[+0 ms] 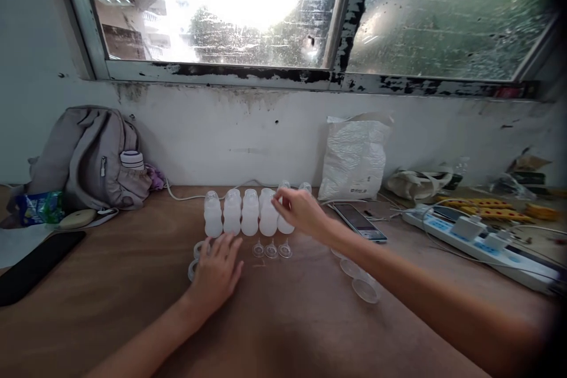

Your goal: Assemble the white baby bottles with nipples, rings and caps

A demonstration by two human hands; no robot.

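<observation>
Several translucent white bottles (pixel 250 214) stand in a row near the wall. My right hand (pixel 301 209) reaches over the right part of the row, its thumb and fingers pinched at the top of a bottle; what they hold, if anything, is too small to tell. Below the row, my left hand (pixel 218 269) rests with its fingers spread over clear rings (pixel 193 270), partly covering them. Three clear nipple-shaped pieces (pixel 271 250) stand on the table between my hands. Clear round discs (pixel 365 290) lie to the right, under my right forearm.
A grey backpack (pixel 95 159) and a black phone-like slab (pixel 39 266) are at the left. Behind on the right stand a white padded bag (pixel 355 156) and a phone (pixel 359 222). A white power strip (pixel 482 248) with cables runs along the right side.
</observation>
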